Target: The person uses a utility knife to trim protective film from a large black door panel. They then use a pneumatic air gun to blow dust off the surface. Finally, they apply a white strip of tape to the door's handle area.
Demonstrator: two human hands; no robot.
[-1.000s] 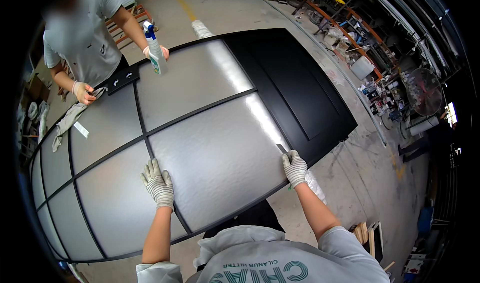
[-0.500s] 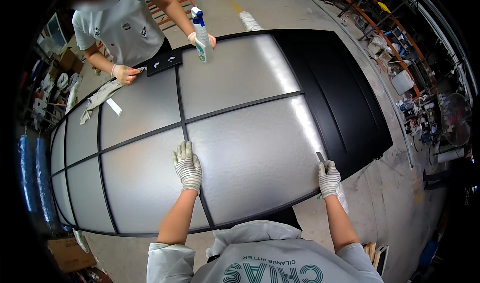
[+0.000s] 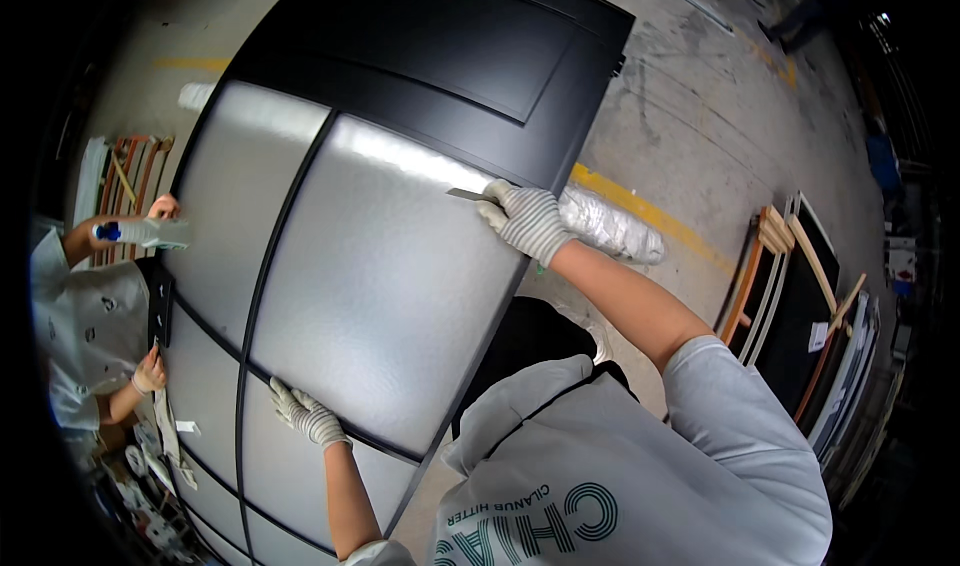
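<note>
Blade (image 3: 466,195) near corner of door (image 3: 420,36) pane (image 3: 370,276)

Right hand (image 3: 528,221) pinches blade between thumb and fingers, over pane beside door's black end; contact unclear. Left hand (image 3: 308,416) laid flat over door's crossbar (image 3: 386,445), fingers extended, nothing held. Step: looks like blade work at pane edge. Next move probably calls for low blade angle, light pressure. Co-worker's bottle (image 3: 155,232) across door.

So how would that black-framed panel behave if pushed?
The black-framed panel is probably stiff and heavy: it's large, with bars crossing it. Its panes look smooth and shiny, so likely slippery, maybe fragile if glass. It might shift or rock, since a rounded wrapped roll seems to run underneath.
</note>
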